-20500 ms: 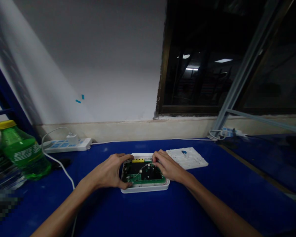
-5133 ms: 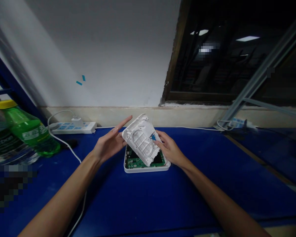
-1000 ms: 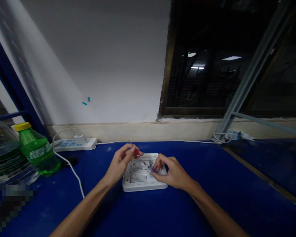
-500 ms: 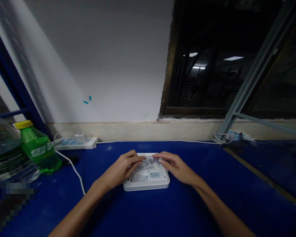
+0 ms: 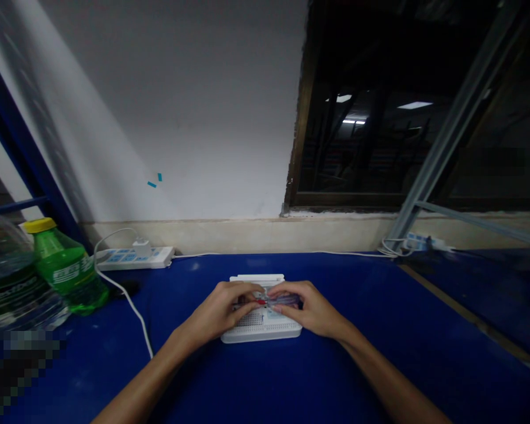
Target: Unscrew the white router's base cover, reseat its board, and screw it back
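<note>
The white casing (image 5: 261,337) lies flat and closed on the blue counter (image 5: 335,365), lower center of the frame, vented face up, its long axis running left to right. The left hand (image 5: 218,309) curls its fingers (image 5: 247,292) in at a red screwdriver (image 5: 259,301); the right hand (image 5: 311,307) lies curved over the casing, grip unclear. Any screws are hidden.

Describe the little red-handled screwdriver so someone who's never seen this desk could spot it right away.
On the blue workbench, look for the white vented plastic casing at the middle of the front edge of the view. The small red-handled screwdriver sits over the casing, between the left hand and the right hand. Its red handle is the only red there.
</note>
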